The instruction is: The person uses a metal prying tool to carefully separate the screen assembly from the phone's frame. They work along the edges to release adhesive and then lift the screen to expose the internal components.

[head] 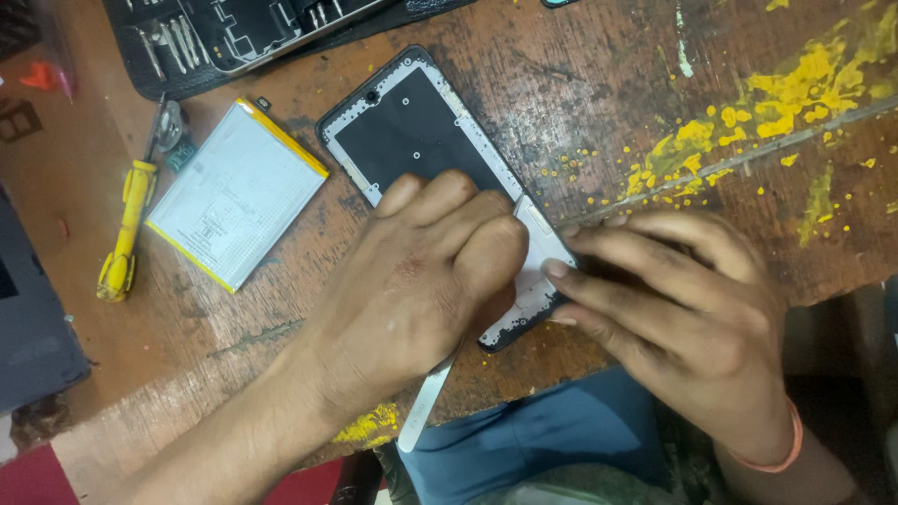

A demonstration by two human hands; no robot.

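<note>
An opened phone frame, black inside with a pale rim, lies slanted on the worn wooden bench. My left hand rests over its lower half, closed around a thin pale flat pry tool whose tip pokes out near the frame's right edge by my knuckles. My right hand presses its fingertips against the frame's lower right side, steadying it. The lower part of the frame is hidden under both hands.
A white phone battery with yellow edges lies left of the frame. A yellow-handled screwdriver sits further left. A black tool mat with another phone body is at the top. Yellow paint splatter marks the bench's right side.
</note>
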